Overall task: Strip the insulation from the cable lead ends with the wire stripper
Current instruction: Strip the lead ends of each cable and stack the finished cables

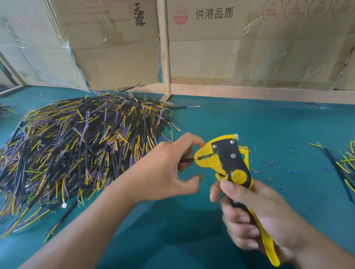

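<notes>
My right hand (pixel 256 215) grips the handles of a yellow and black wire stripper (pixel 228 158), whose jaws point left. My left hand (pixel 167 170) pinches a short black cable (pixel 186 160) and holds its lead end in the stripper's jaws. Most of that cable is hidden behind my fingers. Both hands hover above the green table (pixel 233 120).
A large heap of black cables with yellow, blue and purple leads (pixel 77 143) lies to the left. A smaller group of cables (pixel 348 164) sits at the right edge. Bits of cut insulation (pixel 272 167) are scattered right of the stripper. Cardboard boxes (pixel 216 45) and a wooden frame (pixel 165 53) stand behind.
</notes>
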### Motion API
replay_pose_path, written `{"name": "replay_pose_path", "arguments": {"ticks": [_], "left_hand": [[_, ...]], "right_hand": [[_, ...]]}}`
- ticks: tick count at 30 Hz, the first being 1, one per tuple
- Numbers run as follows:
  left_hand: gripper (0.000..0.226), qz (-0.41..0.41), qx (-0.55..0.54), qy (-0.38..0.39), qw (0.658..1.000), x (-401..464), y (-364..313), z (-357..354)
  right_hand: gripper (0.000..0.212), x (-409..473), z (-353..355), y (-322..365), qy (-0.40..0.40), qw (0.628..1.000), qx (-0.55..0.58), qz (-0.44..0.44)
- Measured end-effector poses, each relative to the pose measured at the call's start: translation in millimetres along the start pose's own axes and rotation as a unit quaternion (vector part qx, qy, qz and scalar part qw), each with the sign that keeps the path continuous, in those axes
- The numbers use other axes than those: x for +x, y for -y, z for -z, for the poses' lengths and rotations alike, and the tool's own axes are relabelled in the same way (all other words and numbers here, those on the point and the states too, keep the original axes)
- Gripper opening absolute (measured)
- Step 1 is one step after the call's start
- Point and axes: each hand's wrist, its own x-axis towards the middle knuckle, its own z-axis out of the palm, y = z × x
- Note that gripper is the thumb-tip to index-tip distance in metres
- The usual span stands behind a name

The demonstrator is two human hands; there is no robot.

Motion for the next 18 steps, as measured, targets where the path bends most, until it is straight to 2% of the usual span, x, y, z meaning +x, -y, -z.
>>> {"name": "replay_pose_path", "arguments": {"ticks": [3, 5, 9, 18], "left_hand": [[0.049, 0.017, 0.013, 0.0, 1.0, 0, 1, -1], [0.046, 0.029, 0.045, 0.007, 0.999, 0, 1, 0], [0.039, 0.04, 0.043, 0.02, 0.998, 1, 3, 7], [0.027, 0.024, 0.091, 0.037, 0.995, 1, 8, 17]], "right_hand": [[0.042, 1, 0, 2, -0.006, 1.0, -0.004, -0.001], [0.043, 0, 1, 4, -0.005, 1.0, -0.013, 0.001], [0.043, -2, 2, 6, 0.011, 1.0, -0.022, -0.003], [0.048, -2, 3, 9, 0.035, 0.997, -0.07, 0.004]]}}
